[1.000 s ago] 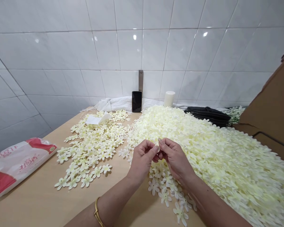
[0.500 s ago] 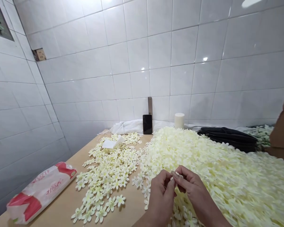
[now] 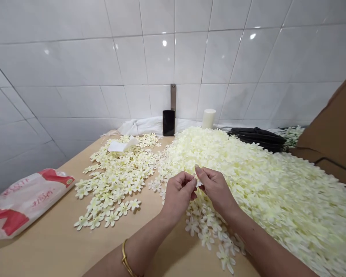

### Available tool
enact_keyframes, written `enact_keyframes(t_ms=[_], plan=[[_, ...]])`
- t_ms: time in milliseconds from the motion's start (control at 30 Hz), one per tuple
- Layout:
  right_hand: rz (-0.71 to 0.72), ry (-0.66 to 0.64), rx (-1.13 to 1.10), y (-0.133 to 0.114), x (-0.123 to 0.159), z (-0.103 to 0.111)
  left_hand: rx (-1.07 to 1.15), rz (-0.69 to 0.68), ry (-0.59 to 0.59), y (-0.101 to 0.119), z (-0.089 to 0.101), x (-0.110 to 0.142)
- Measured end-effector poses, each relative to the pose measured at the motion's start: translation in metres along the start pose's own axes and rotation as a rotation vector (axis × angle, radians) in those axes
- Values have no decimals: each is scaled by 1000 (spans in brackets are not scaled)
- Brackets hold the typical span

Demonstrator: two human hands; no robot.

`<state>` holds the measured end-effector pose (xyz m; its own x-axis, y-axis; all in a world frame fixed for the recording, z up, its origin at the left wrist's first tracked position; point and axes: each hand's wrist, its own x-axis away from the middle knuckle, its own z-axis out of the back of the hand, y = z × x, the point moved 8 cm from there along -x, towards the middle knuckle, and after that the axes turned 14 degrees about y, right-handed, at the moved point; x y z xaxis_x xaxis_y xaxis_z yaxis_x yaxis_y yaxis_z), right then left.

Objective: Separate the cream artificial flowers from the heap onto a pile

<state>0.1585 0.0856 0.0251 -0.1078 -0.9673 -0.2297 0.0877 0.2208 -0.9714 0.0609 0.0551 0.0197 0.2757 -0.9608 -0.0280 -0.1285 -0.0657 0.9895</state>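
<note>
Along the left side of the table (image 3: 54,238), a soft red and white packet (image 3: 31,202), with its insides hidden. From there to the left arm, a wide stretch of plain tan table top, running down toward the near edge. Between the packet and the middle, a small patch of flowers (image 3: 112,173), with a bit of white paper (image 3: 119,146) on top. From the middle to the right side, a great big heap of flowers (image 3: 233,161), with loose ones under the right arm, toward the near edge.

At the back edge, a black phone (image 3: 168,123) standing up, and a black bag (image 3: 258,139), insides also hidden. At the far right, brown cardboard (image 3: 328,127).

Over the front of the big heap, left hand (image 3: 193,184) pinched on a small pale piece (image 3: 199,183). Right hand (image 3: 200,177) just beside, thumb up and fingers curled; cannot tell if gripping too. Piece mostly covered, too small to make out. Flowers creamy white and soft yellow, with rounded petals.
</note>
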Motion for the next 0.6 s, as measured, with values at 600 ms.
enact_keyframes(t_ms=[600], plan=[[-229,-75,-220,5,4,-4,139,126,-53,-10,-5,-1]])
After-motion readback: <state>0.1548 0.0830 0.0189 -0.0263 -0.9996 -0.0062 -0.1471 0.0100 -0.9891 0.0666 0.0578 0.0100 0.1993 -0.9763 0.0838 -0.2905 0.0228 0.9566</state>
